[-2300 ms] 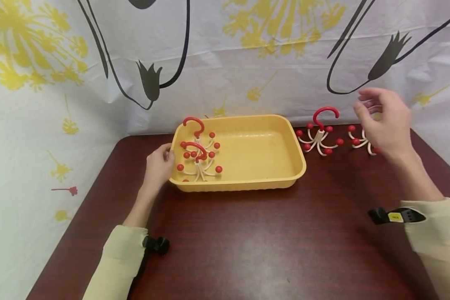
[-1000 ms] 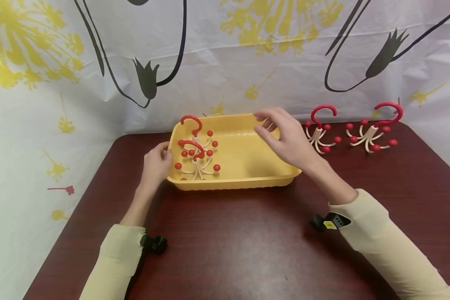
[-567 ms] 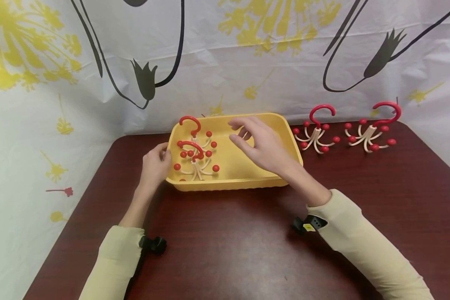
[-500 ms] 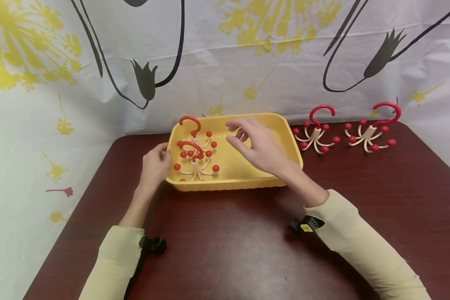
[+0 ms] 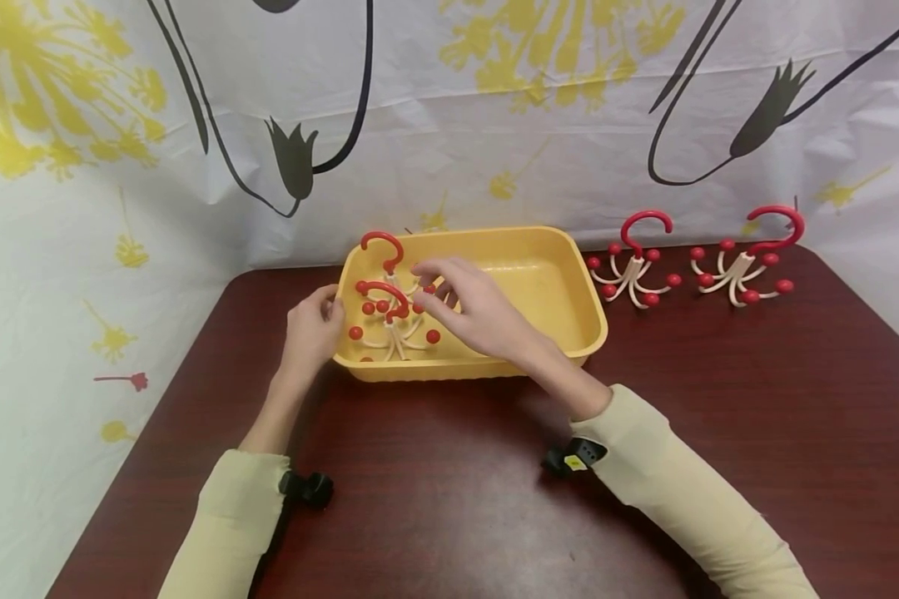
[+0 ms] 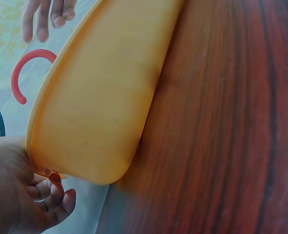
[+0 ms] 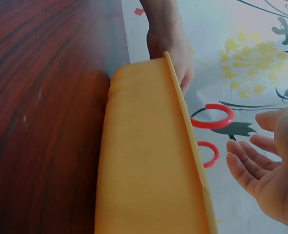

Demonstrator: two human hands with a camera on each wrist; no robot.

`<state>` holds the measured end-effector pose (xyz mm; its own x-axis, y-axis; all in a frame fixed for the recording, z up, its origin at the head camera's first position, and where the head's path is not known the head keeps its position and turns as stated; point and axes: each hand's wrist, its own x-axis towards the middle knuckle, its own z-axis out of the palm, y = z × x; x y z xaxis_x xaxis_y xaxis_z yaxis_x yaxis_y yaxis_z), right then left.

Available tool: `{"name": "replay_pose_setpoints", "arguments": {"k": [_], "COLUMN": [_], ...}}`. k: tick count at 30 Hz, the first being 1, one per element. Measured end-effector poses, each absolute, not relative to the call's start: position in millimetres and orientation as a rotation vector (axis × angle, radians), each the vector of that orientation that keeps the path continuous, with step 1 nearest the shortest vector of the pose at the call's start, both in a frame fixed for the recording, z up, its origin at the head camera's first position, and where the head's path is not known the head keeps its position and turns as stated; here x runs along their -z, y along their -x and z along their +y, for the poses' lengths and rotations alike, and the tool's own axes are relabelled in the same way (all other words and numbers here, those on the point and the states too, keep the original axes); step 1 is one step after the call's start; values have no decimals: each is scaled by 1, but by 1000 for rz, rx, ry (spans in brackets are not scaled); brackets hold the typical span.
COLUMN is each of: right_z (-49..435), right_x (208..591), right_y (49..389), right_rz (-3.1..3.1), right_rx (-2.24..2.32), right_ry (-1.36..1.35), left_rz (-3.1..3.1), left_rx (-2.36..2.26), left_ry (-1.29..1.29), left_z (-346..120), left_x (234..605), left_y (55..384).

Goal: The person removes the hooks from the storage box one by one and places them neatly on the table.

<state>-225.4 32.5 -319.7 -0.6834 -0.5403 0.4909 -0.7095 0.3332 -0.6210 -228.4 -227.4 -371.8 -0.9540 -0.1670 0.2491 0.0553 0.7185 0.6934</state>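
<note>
My left hand (image 5: 310, 329) grips the left end of a yellow plastic tray (image 5: 547, 291); in the left wrist view its fingers curl round the rim. Inside the tray's left part stand two multi-arm hangers, each with a red hook and cream arms tipped with red balls: a front hanger (image 5: 400, 308) and a rear hanger (image 5: 399, 250). Over the tray, just right of these, my right hand (image 5: 479, 308) is held with fingers apart and nothing between them. It overlaps some of the red balls. In the right wrist view, two red hooks rise above the rim near its fingertips.
Two more such hangers, a nearer one (image 5: 633, 270) and a far-right one (image 5: 740, 268), stand on the dark red-brown table (image 5: 449, 482) right of the tray. A white patterned sheet (image 5: 449, 150) hangs close behind the tray.
My right hand has moved left from beside the far-right hanger, across the tray, to the two hangers inside it. The left hand keeps its grip on the tray.
</note>
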Motion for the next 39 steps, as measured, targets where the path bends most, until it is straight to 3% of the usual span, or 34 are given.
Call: {"name": "replay_pose_setpoints", "arguments": {"k": [15, 39], "right_z": [5, 3], "right_x": [333, 331], "right_y": [235, 237], "right_rz": [-2474, -2295], "right_rx": [-1324, -1321], "right_ry": [-1189, -1170], "left_rz": [-2627, -2649], "left_rx": [1088, 1097], "left_ry": [-83, -102], "left_z": [-227, -228], "left_x": [372, 371], "left_y": [229, 229]}}
